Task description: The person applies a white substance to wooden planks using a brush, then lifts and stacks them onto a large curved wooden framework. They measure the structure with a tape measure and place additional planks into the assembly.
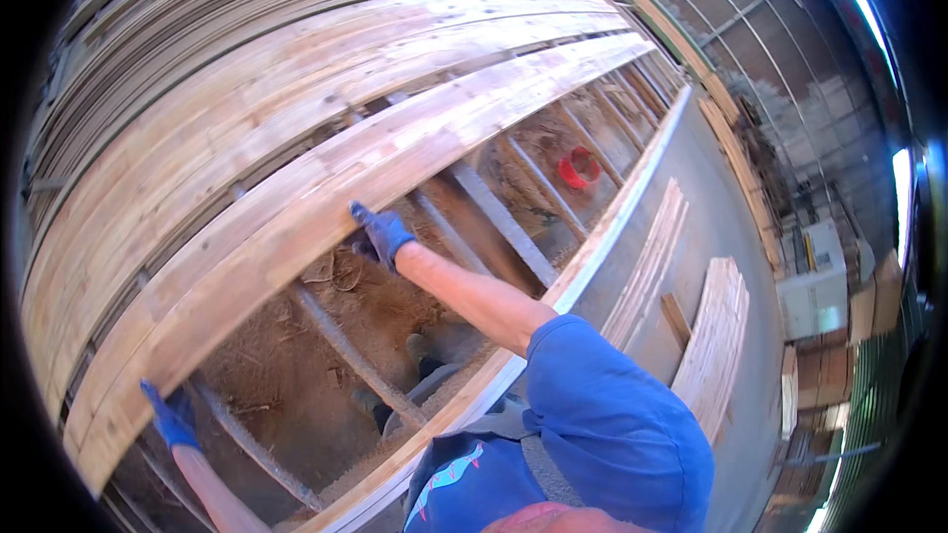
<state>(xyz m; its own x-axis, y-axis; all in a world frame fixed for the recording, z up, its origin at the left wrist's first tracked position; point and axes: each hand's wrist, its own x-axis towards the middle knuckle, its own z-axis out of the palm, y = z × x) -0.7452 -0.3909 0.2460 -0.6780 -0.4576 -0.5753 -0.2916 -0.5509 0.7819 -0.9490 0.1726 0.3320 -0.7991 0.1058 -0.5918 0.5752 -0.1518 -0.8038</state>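
Observation:
A long pale wooden plank [326, 212] lies across a rack of metal bars, at the near side of several similar boards. My left hand [172, 417], in a blue glove, grips the plank's near edge close to its left end. Farther along the same edge, my right hand [383, 235], gloved alike, holds on with its thumb on top and the other fingers partly hidden below. Behind this plank, more wide boards [247, 104] rest side by side, with a narrow gap between some of them.
Metal crossbars [355, 350] span a sawdust-covered floor [286, 355]. A near rail [592, 262] runs in front of me. A red bucket [579, 168] sits beneath the bars. Loose boards [713, 345] lie on the right, and stacked lumber [197, 15] stands at the far left.

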